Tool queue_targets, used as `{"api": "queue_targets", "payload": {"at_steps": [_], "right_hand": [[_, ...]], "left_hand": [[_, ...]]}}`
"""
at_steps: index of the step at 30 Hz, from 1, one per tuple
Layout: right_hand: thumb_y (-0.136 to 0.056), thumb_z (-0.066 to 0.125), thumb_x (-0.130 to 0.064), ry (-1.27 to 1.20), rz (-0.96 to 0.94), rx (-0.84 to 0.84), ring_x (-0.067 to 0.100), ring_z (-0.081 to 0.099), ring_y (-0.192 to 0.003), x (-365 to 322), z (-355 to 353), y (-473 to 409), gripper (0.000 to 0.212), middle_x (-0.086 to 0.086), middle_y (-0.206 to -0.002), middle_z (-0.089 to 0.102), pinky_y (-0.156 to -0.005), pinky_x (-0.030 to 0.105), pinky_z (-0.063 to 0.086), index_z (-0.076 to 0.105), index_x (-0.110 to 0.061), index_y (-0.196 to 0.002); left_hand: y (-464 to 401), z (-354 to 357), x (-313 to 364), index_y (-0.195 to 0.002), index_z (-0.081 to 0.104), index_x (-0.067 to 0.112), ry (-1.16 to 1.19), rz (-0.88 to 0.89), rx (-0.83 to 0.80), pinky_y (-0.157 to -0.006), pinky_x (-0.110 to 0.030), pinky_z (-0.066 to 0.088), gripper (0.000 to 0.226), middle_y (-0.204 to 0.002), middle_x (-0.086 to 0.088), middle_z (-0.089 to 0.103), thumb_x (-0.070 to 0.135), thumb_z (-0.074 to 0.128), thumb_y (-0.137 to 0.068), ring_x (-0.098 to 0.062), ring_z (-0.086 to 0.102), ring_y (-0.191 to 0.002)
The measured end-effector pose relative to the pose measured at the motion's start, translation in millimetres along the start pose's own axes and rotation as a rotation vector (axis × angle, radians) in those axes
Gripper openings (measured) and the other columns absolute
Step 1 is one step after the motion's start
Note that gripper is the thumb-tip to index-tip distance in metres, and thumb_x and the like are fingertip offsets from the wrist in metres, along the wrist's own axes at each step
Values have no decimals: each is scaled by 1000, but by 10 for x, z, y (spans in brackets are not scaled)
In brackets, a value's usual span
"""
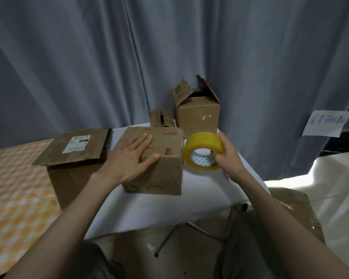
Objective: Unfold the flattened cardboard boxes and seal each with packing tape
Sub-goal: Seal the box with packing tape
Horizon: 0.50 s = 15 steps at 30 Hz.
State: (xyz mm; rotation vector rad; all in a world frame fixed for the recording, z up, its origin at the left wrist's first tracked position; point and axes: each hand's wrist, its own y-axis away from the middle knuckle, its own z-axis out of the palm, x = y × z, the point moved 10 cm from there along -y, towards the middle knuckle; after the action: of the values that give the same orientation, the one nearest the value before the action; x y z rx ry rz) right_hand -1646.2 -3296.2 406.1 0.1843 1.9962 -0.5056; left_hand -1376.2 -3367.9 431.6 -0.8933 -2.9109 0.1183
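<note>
Left hand flat, fingers straight, pressing closed box top at table centre. Right hand grips yellow tape roll just beside box's right edge. Advice: keep flaps pinned, start tape over the seam. Behind: open-flapped box, untaped.

Closed brown corrugated cardboard box: matt, scuffed, glossy clear tape across top. Yellow translucent plastic tape roll: shiny, smooth. White cloth-covered bench: matt, soft folds. Grey-blue fabric curtain: matt. Orange-white checked cloth: woven look.
</note>
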Motion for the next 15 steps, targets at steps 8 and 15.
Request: {"api": "queue_targets", "payload": {"at_steps": [8,15], "right_hand": [[-83,56,4,-142,35,-65,21,63,-91,244,198,-186,37,8,-98,63,-72,33,52,56,-19,-112],[-92,62,-11,17,59,-72,25,57,-106,551,177,-121,40,6,-116,58,-92,40,50,48,-23,-127]], "left_hand": [[-408,156,535,-159,-5,19,92,-31,-106,-123,-38,4,125,-166,3,-13,97,29,-67,-14,-4,-153],[-435,154,508,-160,0,24,5,-79,-49,-120,-42,16,104,-166,9,-8,87,27,-81,-13,4,-153]]}}
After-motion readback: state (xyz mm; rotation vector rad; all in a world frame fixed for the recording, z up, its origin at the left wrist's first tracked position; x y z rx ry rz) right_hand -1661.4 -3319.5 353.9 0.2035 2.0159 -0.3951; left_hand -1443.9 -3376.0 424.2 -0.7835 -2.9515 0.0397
